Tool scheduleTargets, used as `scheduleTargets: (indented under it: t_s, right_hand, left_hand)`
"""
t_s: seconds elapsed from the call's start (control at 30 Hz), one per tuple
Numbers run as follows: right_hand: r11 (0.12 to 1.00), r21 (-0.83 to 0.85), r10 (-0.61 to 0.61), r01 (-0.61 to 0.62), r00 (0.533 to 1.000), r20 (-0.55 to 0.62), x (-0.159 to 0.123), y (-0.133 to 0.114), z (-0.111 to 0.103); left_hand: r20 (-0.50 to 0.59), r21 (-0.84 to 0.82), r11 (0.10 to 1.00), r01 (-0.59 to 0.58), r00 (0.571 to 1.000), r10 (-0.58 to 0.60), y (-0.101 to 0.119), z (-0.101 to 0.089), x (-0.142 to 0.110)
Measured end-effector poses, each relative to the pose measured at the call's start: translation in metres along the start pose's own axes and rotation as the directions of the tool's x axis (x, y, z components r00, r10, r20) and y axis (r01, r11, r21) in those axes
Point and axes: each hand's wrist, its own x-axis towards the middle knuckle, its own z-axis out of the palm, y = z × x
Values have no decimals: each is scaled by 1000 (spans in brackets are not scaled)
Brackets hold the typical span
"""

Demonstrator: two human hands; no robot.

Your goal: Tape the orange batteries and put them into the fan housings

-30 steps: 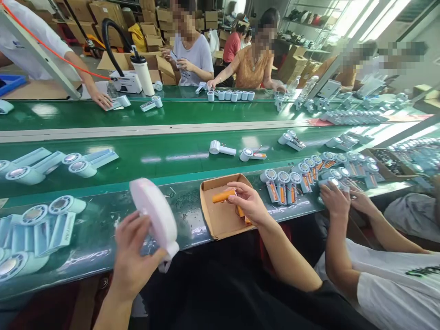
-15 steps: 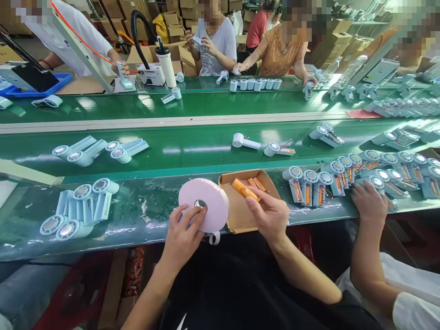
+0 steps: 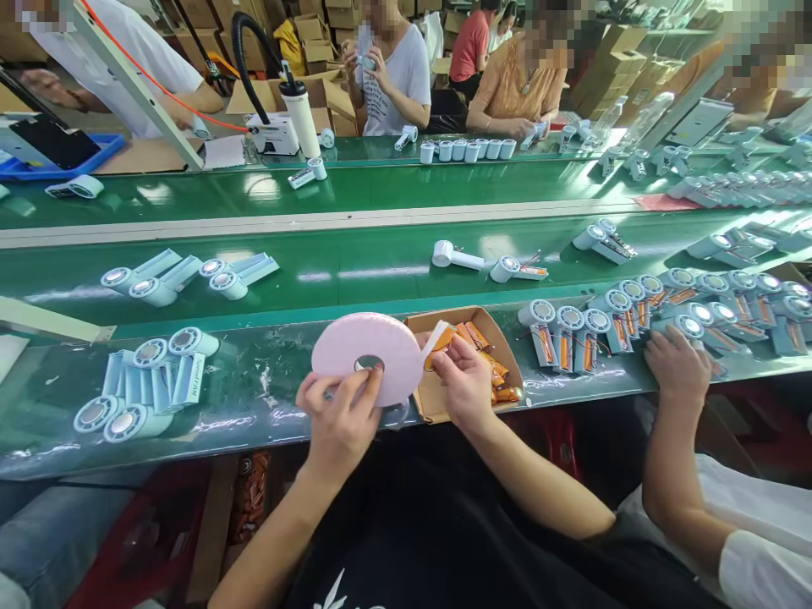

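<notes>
My left hand (image 3: 341, 417) is closed on a large pale pink roll of tape (image 3: 368, 355), fingers at its centre hole, holding it above the near edge of the green bench (image 3: 254, 397). My right hand (image 3: 463, 381) pinches an orange battery cell (image 3: 440, 342) against the white free end of the tape. Both hands hover just in front of a small open cardboard box (image 3: 485, 321) that holds several more orange cells (image 3: 498, 381).
Light blue fan halves lie in groups on the bench at left (image 3: 143, 385) and on the belt (image 3: 190, 275). A co-worker's hand (image 3: 678, 364) rests on a row of fan halves (image 3: 584, 326) at right. Other people work across the belt.
The roll has tilted flatter and shifted slightly left. My right hand brought the orange cell from above the box over to the tape's free end.
</notes>
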Motion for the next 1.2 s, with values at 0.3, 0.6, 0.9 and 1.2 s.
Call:
scheduleTargets:
  t_s: [0.3, 0.6, 0.9, 1.2]
  right_hand:
    - [933, 175, -218, 313, 883, -416, 60, -39, -75]
    - [999, 37, 23, -5, 856, -517, 5, -28, -89]
    - [998, 0, 54, -63, 865, -499, 1, -46, -84]
    - [999, 33, 26, -13, 900, -435, 1, -36, -110]
  left_hand:
    - [524, -179, 917, 358, 823, -219, -75, 12, -11]
    - [276, 522, 599, 607, 545, -792, -195, -40, -32]
    - [527, 496, 779, 384, 580, -622, -244, -31, 9]
    - [666, 389, 905, 174, 625, -406, -271, 0, 92]
